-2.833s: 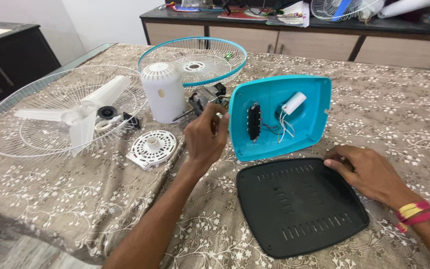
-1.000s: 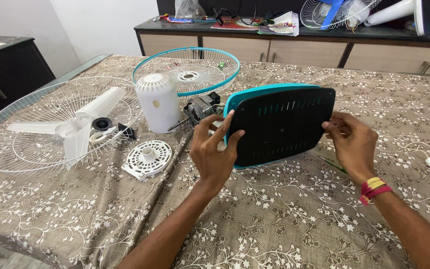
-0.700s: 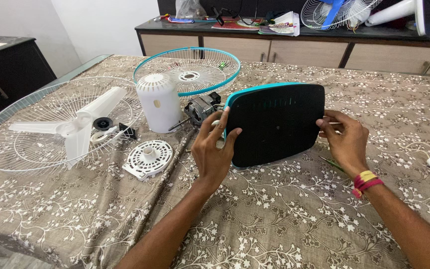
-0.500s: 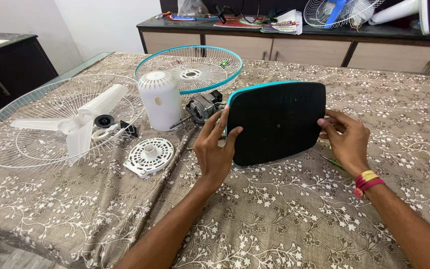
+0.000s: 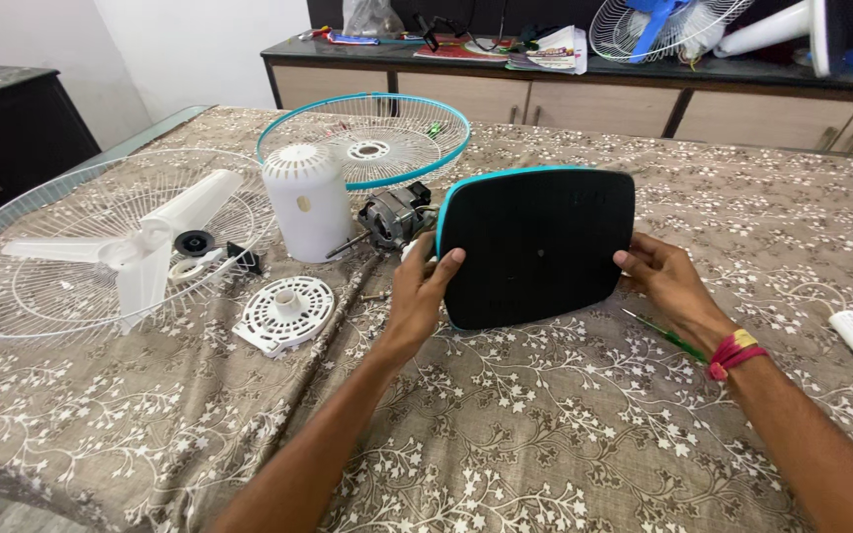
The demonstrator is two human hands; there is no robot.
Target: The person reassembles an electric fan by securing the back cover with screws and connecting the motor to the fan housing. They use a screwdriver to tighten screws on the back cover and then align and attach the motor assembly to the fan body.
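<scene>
Both hands grip black base plate (image 5: 535, 247) upright on surface (image 5: 565, 434).
Left hand (image 5: 419, 291) fingers clasp its left edge, right hand (image 5: 665, 281) its right — teal housing behind, motor (image 5: 392, 215) just beside.

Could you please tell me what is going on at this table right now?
A person holds a fan base upright on the patterned tablecloth, black bottom plate facing them, teal shell behind. The left hand grips its left edge, the right hand its right edge. A green screwdriver lies by the right wrist. To the left lie the motor, a white motor cover, a round white vented piece, white blades on a wire guard, and a teal-rimmed guard.
</scene>
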